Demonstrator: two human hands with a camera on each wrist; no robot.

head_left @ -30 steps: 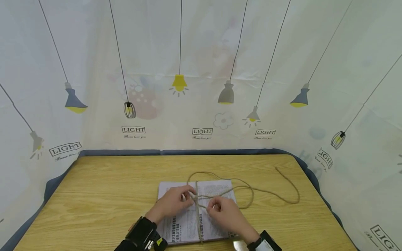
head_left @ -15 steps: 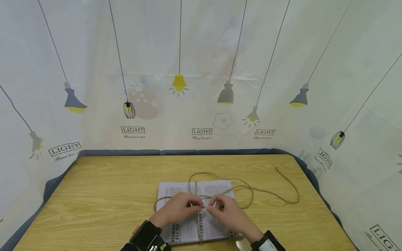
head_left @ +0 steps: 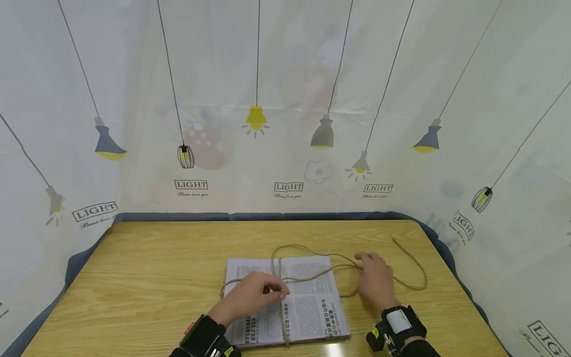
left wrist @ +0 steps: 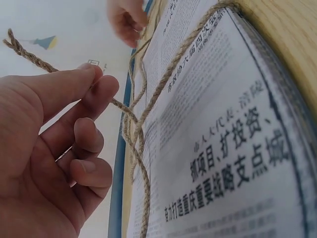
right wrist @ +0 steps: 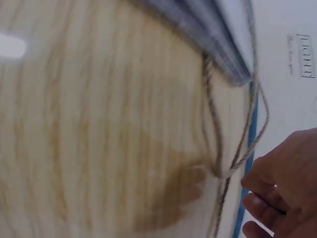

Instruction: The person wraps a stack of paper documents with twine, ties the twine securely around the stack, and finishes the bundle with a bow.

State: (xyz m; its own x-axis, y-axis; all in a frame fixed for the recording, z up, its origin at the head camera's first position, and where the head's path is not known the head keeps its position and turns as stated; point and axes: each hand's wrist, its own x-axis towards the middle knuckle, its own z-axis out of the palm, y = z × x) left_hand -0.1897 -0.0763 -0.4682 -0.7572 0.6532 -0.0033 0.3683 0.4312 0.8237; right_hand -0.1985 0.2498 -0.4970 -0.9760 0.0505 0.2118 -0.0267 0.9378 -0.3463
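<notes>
A stack of newspapers (head_left: pixel 310 310) lies on the table, with twine (left wrist: pixel 171 69) running across and along its top. Over the middle of the stack, my left hand (head_left: pixel 256 296) pinches the twine between thumb and index finger, the other fingers curled in. The short frayed end (left wrist: pixel 28 55) sticks out past the thumb in the left wrist view. To the right of the stack, my right hand (head_left: pixel 376 280) reaches over the loose twine. In the right wrist view its fingers (right wrist: pixel 262 210) are loosely bent beside a crossing of strands, with no twine showing between them.
Loose twine loops behind the stack, and its tail (head_left: pixel 415 287) curves over the right side of the wooden table (head_left: pixel 169 248). A pale curtain (head_left: pixel 232 163) printed with lamps hangs beyond the table's back edge.
My right hand has left the middle of the stack, where it worked beside the left, and moved right to the loose twine. The left hand stays near the middle, twine now crossing the stack's left edge.
</notes>
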